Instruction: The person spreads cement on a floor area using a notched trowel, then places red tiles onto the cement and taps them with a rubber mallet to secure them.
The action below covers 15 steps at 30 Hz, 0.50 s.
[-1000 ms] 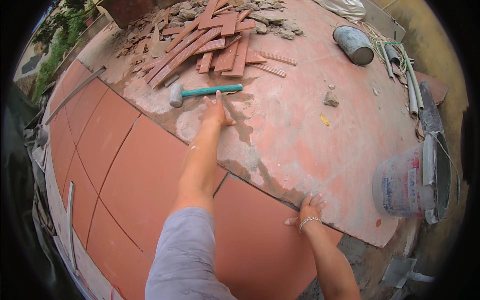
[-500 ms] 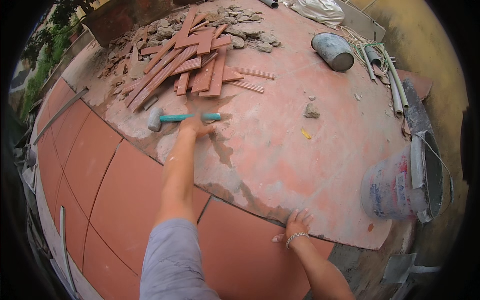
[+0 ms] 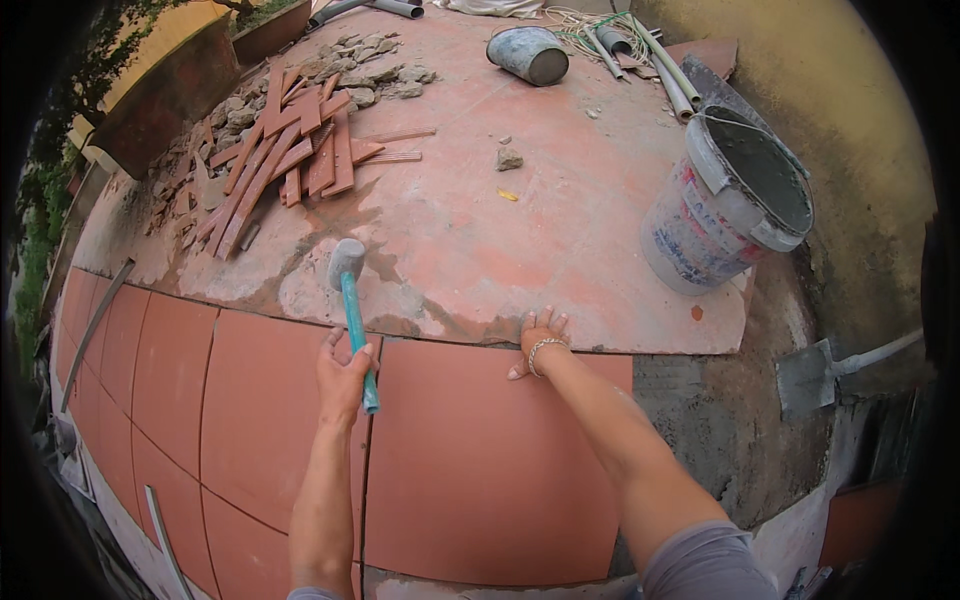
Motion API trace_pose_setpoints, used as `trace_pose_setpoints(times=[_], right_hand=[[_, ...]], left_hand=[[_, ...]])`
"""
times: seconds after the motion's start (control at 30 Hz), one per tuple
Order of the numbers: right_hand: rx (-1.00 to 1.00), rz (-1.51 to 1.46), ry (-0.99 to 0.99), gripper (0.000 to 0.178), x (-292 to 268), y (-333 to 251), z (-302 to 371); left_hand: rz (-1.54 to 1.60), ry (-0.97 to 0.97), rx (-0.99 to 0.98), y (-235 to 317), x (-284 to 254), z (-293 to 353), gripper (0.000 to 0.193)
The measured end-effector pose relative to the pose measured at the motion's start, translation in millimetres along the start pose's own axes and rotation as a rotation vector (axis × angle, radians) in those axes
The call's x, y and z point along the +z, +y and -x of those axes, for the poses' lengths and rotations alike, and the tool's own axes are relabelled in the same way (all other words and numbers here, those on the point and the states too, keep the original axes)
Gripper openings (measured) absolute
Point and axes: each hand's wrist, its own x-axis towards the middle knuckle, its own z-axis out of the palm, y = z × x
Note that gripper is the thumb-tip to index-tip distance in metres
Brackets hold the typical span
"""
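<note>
My left hand (image 3: pixel 343 375) grips the lower part of the teal handle of a rubber mallet (image 3: pixel 352 308), and the handle's end sticks out past the thumb. The mallet's grey head points away from me, above the far edge of the tiles. With fingers spread, my right hand (image 3: pixel 541 342) rests at the far edge of a large square red tile (image 3: pixel 490 460), a bracelet round its wrist. A dark, narrow joint separates this tile from its left neighbour (image 3: pixel 275 420). Grey mortar (image 3: pixel 690 420) borders the tile on the right.
A bucket of grey mortar (image 3: pixel 690 225) stands at the right, near a trowel (image 3: pixel 806 382). Cut tile strips (image 3: pixel 265 180) and rubble (image 3: pixel 385 80) lie at the far left. Beyond are a metal pail (image 3: pixel 525 55), pipes (image 3: pixel 665 75) and a stone (image 3: pixel 509 159).
My left hand has picked up the mallet from the old floor and brought it back over the tiles. My right hand stays at the tile's far edge. The view has shifted right.
</note>
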Motion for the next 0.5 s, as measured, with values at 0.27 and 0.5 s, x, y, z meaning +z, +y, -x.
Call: trace_pose_setpoints(times=[0.27,0.5], right_hand=[[-0.114,-0.218,0.501,0.090,74,2,83],[-0.670,-1.439,0.122,0.055,216,63,292]], left_hand=[[0.259,-0.569,-0.226,-32,5,261,0.052],[-0.046,-0.778,0.162,-68,41,293,0.056]])
